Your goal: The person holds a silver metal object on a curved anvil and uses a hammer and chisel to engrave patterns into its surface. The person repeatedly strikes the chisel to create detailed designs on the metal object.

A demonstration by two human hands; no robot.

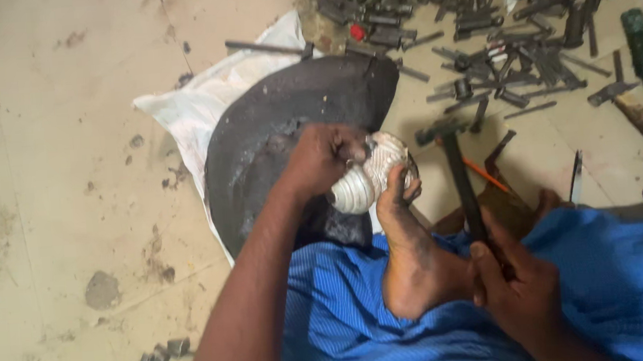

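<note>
**Shell pinned on the block, hammer raised**

Shell (370, 179) sits at the near edge of the dark round block (274, 131), its ribbed silvery surface turned up toward us. We judge it to be thin worked metal: light, stiff, smooth enough to slip, and easy to dent if gripped across the ribs, so the narrow spiral end and the rim look like the safest places to take it.

Our left hand (320, 158) is clenched around a small punch (361, 152) set against the top of the shell. Our foot (407, 249) presses on the shell from the near side, toes curled over its edge, and keeps it steady. Our right hand (518, 287) is closed around the handle of a hammer (458, 172), whose head hangs just right of the shell.

The block rests on a white sack (190, 107) on the floor (54, 182). Beyond it lies a heap of punches (491, 36), dense and sharp-ended, with more tools along the right side. Open room lies to the left, where the floor is stained but free of tools; our blue cloth (610, 274) fills the near ground.
</note>
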